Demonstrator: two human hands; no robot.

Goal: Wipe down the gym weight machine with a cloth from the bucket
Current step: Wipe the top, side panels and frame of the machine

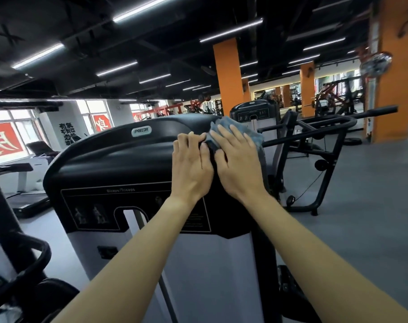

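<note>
Your carrier is the black top cover [119,157] of the weight machine [198,264], which stands on the grey floor [361,206]. The blue cloth [233,129] lies on the cover's right end. Your right hand [235,164] is flat on the cloth, your left hand [191,164] flat on the cover just beside it.

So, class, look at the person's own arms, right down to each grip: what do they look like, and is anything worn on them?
Nothing is worn. The left forearm and right forearm are bare along all that shows, with no sleeve edge in view. The left grip and right grip have no gloves, rings, watch or bands. The nails look short and plain.
</note>
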